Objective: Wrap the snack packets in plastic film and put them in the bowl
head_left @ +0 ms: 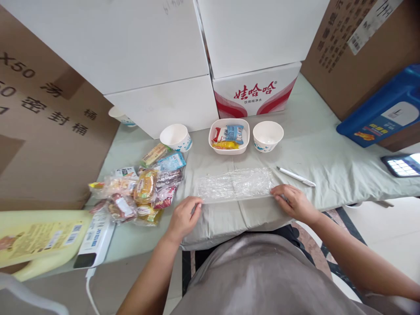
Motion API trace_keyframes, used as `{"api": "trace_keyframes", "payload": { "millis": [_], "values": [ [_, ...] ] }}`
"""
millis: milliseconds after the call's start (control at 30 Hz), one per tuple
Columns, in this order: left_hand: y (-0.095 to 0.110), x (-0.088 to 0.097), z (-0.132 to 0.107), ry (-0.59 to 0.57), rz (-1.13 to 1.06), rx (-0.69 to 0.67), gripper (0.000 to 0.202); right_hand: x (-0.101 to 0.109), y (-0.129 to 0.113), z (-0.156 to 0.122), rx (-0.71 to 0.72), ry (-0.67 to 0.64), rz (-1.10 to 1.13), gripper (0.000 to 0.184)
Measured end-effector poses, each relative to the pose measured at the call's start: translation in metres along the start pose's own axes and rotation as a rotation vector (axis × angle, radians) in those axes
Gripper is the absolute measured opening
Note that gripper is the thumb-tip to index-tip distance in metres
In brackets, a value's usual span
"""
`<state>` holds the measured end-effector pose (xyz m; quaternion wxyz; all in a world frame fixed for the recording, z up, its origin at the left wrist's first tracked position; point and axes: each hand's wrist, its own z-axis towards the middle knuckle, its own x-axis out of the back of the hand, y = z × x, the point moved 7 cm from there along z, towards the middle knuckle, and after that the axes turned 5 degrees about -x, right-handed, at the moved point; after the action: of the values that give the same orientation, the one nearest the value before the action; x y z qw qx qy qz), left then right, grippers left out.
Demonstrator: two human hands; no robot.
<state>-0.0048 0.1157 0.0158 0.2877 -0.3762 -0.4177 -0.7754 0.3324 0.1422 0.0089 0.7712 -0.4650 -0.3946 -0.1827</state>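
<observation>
A crinkled strip of clear plastic film (234, 183) lies stretched across the cloth in front of me. My left hand (185, 216) pinches its near left corner between thumb and fingers. At the near right corner my right hand (295, 202) grips the film in the same way. Just beyond the film stands a white plastic tub (229, 151) with several small wrapped snacks (229, 134) inside. A white paper bowl (268, 135) is to its right, and another paper bowl (176, 138) to its left. Right of the film lies a white pen (297, 176).
Several packaged snacks (144, 188) are piled at the left, near a white power strip (95, 238) and a yellow bottle (46, 236). White cartons (257, 89) line the back. A blue jug (380, 109) and a phone (402, 165) are at the right.
</observation>
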Motion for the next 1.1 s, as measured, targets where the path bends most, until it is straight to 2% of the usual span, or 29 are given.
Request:
{"api": "trace_keyframes", "payload": {
  "millis": [133,233,400,500,600,667,733,833,933,1000,1100],
  "values": [
    [-0.025,-0.003,0.022,0.049,0.099,0.191,0.022,-0.004,0.021,0.024,-0.327,0.074,-0.091,0.017],
    [-0.039,-0.014,0.039,0.052,0.188,0.275,0.025,-0.011,0.027,0.045,-0.453,0.088,-0.239,0.020],
    [-0.050,-0.031,0.052,-0.058,0.387,0.395,0.027,-0.028,0.030,0.063,-0.505,-0.034,-0.526,0.026],
    [-0.048,-0.028,0.055,-0.090,0.481,0.417,0.028,-0.028,0.031,0.064,-0.514,-0.041,-0.561,0.026],
    [-0.028,-0.014,0.060,0.026,0.553,0.330,0.031,-0.015,0.019,0.063,-0.454,0.084,-0.554,0.027],
    [-0.004,-0.013,0.065,0.091,0.535,0.205,0.032,-0.010,0.001,0.063,-0.320,0.184,-0.526,0.028],
    [0.021,-0.029,0.068,0.038,0.438,0.038,0.034,-0.019,-0.020,0.064,-0.122,0.173,-0.470,0.032],
    [0.046,-0.068,0.066,-0.174,0.305,-0.147,0.050,-0.054,-0.039,0.063,0.128,-0.037,-0.411,0.052],
    [0.037,-0.089,0.057,-0.292,0.301,-0.108,0.068,-0.077,-0.032,0.058,0.130,-0.189,-0.427,0.073],
    [0.021,-0.087,0.049,-0.305,0.321,-0.039,0.070,-0.076,-0.019,0.051,0.077,-0.210,-0.446,0.078],
    [-0.004,-0.071,0.035,-0.300,0.359,0.046,0.069,-0.061,-0.005,0.032,0.050,-0.185,-0.470,0.082]
  ]
}}
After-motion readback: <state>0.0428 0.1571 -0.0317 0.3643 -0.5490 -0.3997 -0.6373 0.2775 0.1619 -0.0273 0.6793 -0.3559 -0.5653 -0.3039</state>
